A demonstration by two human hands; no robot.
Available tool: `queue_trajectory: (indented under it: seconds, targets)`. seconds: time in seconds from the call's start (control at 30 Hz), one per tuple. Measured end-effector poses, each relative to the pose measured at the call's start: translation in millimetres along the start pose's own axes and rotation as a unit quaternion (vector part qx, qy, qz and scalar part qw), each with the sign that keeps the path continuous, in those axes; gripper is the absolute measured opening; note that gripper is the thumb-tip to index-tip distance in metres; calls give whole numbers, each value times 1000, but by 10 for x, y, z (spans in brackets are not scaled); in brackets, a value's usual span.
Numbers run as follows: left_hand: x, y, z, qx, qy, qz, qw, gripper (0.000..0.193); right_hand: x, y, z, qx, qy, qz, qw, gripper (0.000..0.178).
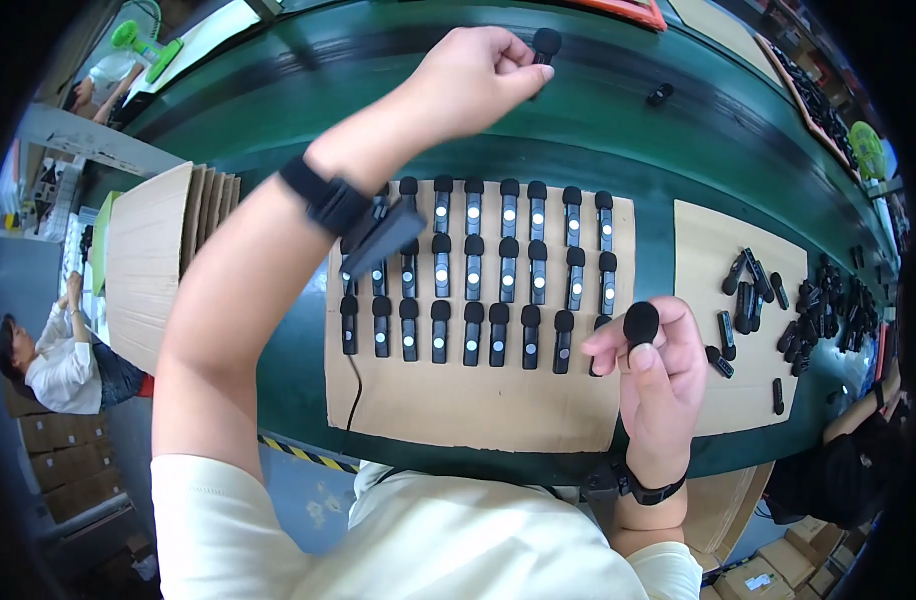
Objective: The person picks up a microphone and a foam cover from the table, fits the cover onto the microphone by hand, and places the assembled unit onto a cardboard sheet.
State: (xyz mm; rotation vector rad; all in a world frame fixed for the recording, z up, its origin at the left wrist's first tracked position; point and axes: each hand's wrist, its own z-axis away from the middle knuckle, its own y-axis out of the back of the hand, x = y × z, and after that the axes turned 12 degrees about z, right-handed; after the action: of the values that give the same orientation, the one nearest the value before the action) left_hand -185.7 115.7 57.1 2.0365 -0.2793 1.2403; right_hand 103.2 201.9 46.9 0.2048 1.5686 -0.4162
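My left hand (478, 80) reaches far over the green bench. Its thumb and fingers pinch a small black clip-on microphone (547, 42) with a round foam cap pointing up. Close to my body, my right hand (668, 370) grips another black foam-capped microphone (641, 322); fingers hide most of its body. Between the arms lies a cardboard sheet (478, 415) bearing three rows of similar microphones (473, 255), foam ends away from me. A round light spot shows on most of them. My right fingers partly cover the near row's right end.
On the right, a second cardboard sheet (708, 310) holds scattered microphones, with a heap of them (828, 305) beyond. One small black piece (660, 94) lies on the far bench (378, 60). Folded cardboard (148, 265) stands left. Other people are at the left and right edges.
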Motion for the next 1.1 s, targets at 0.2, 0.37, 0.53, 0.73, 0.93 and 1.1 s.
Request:
queue_trajectory:
  seconds: [0.2, 0.37, 0.53, 0.73, 0.93, 1.1]
  targets:
    - [732, 78, 1390, -13, 39, 389, 920, 21, 60, -94, -3, -30, -38, -44, 998, 42]
    - [784, -64, 1989, -39, 35, 325, 944, 27, 144, -195, -34, -121, -31, -121, 985, 33]
    - [603, -147, 2118, -69, -58, 262, 961, 29, 241, -258, 47, -115, -1, 45, 992, 28]
    - [513, -216, 2220, -14, -19, 262, 965, 32, 353, -250, 39, -91, 197, 177, 960, 34]
    - [447, -228, 2236, -9, -38, 241, 970, 32, 368, -274, 29, -91, 195, 191, 958, 34]
    - [426, -210, 2215, -13, -72, 229, 971, 31, 409, -282, 14, -93, 207, 198, 954, 33]
